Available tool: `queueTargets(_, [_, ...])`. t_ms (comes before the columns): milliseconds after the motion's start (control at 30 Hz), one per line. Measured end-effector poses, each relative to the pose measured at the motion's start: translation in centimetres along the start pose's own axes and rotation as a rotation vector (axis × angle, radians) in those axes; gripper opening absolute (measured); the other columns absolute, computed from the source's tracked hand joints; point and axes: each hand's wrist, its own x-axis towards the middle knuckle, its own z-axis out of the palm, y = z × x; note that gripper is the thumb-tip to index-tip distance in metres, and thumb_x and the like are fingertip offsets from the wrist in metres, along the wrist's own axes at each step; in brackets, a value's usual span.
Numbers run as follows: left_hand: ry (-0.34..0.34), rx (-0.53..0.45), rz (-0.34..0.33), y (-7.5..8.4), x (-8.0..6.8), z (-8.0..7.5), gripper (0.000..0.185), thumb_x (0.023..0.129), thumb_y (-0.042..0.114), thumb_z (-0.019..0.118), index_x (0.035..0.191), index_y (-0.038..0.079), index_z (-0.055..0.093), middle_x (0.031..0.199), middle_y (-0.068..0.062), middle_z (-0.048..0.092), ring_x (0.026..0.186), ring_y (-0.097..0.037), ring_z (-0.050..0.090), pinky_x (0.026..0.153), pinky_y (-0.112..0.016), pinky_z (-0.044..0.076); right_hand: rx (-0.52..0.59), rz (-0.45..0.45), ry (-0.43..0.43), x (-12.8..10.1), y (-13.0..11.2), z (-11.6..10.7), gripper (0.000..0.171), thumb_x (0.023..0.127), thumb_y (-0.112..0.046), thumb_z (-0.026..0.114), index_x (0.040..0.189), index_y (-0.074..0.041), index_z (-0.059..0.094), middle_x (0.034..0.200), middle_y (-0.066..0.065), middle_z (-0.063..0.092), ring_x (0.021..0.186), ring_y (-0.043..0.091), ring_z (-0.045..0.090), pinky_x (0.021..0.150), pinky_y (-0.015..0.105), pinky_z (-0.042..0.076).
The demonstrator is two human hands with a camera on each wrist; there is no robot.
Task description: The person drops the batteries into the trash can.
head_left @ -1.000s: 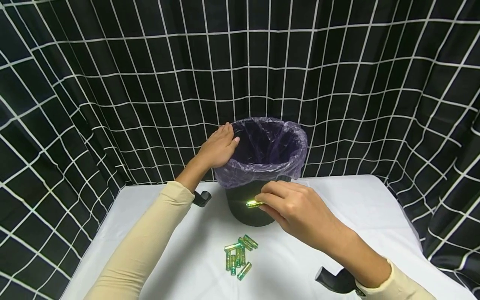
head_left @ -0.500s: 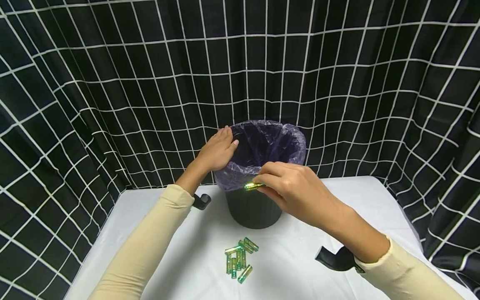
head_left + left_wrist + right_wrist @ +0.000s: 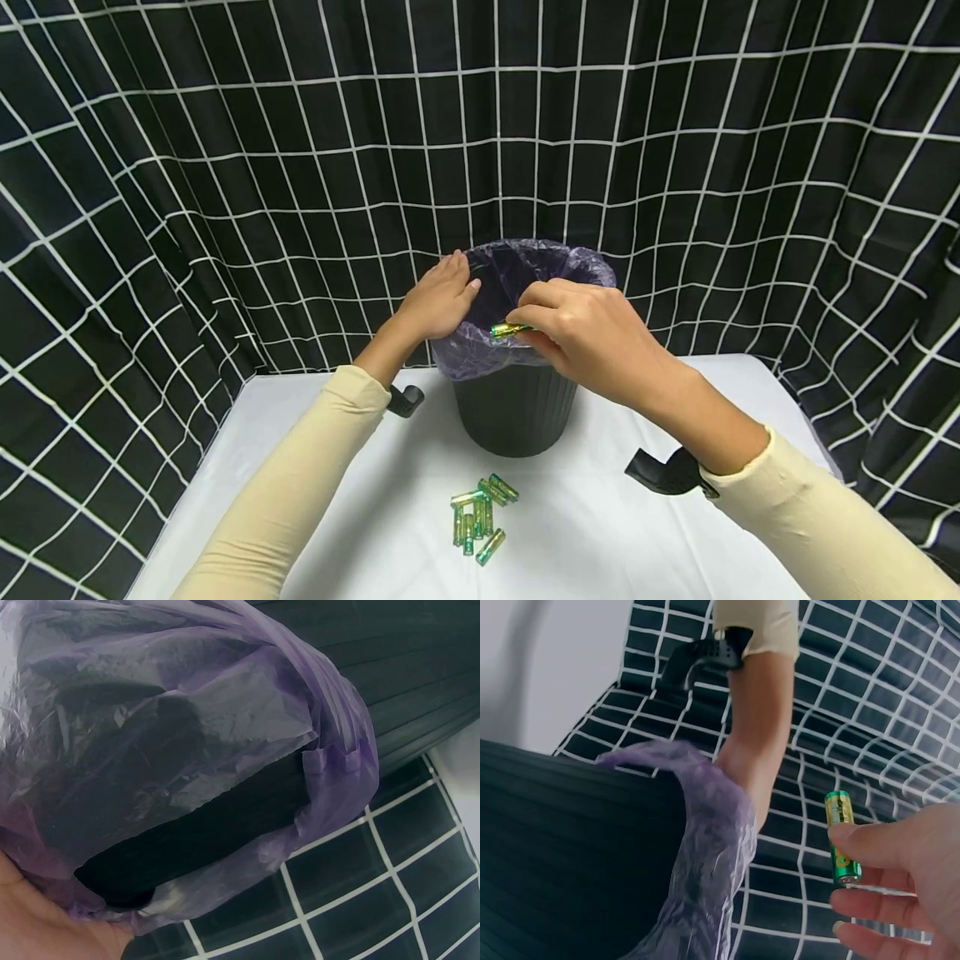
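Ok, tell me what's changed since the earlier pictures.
The bare right hand, pinching a green-and-gold cylindrical battery, rose in the head view from in front of the ribbed black bin up to the front edge of its purple plastic liner. No grip changed. Unchanged: the bare left hand on the liner's edge; the loose green-and-gold batteries on white cloth.

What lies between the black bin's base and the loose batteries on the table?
Only a bare strip of white cloth separates the bin from the batteries, as the head view shows.

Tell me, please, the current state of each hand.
Left hand: open, resting on the translucent purple plastic liner.
Right hand: pinching a green-and-gold cylindrical battery.
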Motion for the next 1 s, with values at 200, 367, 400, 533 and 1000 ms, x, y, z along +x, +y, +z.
queueTargets(200, [0.002, -0.014, -0.006, -0.1, -0.1, -0.1, 0.063, 0.111, 0.035, 0.022, 0.159, -0.006, 0.014, 0.169, -0.019, 0.007, 0.156, -0.031, 0.006, 0.127, -0.038, 0.007, -0.005, 0.021, -0.003, 0.4, 1.4, 0.6, 0.014, 0.081, -0.003, 0.084, 0.093, -0.006, 0.079, 0.089, 0.001, 0.070, 0.077, 0.017, 0.066, 0.058, 0.031, 0.055])
queueTargets(367, [0.001, -0.024, -0.006, 0.0, -0.2, -0.2, 0.063, 0.111, 0.035, 0.021, 0.159, -0.005, 0.014, 0.169, -0.019, 0.007, 0.156, -0.031, 0.007, 0.127, -0.038, 0.006, -0.019, 0.045, -0.021, 0.6, 2.4, 1.1, 0.014, 0.082, -0.003, 0.083, 0.094, -0.007, 0.079, 0.089, 0.001, 0.069, 0.076, 0.018, 0.066, 0.057, 0.033, 0.055])
queueTargets(400, [0.001, -0.024, -0.007, 0.0, -0.2, -0.2, 0.063, 0.111, 0.035, 0.021, 0.159, -0.005, 0.014, 0.169, -0.019, 0.007, 0.156, -0.031, 0.007, 0.127, -0.038, 0.007, -0.020, 0.052, -0.026, 0.7, 2.6, 1.3, 0.014, 0.082, -0.003, 0.083, 0.094, -0.007, 0.078, 0.089, 0.001, 0.069, 0.076, 0.018, 0.066, 0.057, 0.033, 0.055])
queueTargets(533, [-0.004, -0.015, -0.009, -0.1, -0.2, -0.3, 0.063, 0.111, 0.035, 0.021, 0.159, -0.005, 0.013, 0.169, -0.019, 0.007, 0.156, -0.031, 0.006, 0.127, -0.039, 0.007, -0.028, 0.086, -0.053, 1.1, 3.4, 2.0, 0.013, 0.083, -0.006, 0.083, 0.096, -0.007, 0.079, 0.090, 0.001, 0.070, 0.076, 0.018, 0.067, 0.057, 0.034, 0.055])
queueTargets(1000, [-0.014, -0.032, -0.018, 0.0, -0.2, -0.1, 0.063, 0.112, 0.036, 0.020, 0.159, -0.004, 0.013, 0.169, -0.018, 0.006, 0.157, -0.030, 0.005, 0.127, -0.039, 0.007, -0.038, 0.148, -0.140, 1.8, 5.3, 4.2, 0.014, 0.085, -0.008, 0.083, 0.099, -0.005, 0.079, 0.092, 0.006, 0.072, 0.080, 0.024, 0.071, 0.061, 0.039, 0.059])
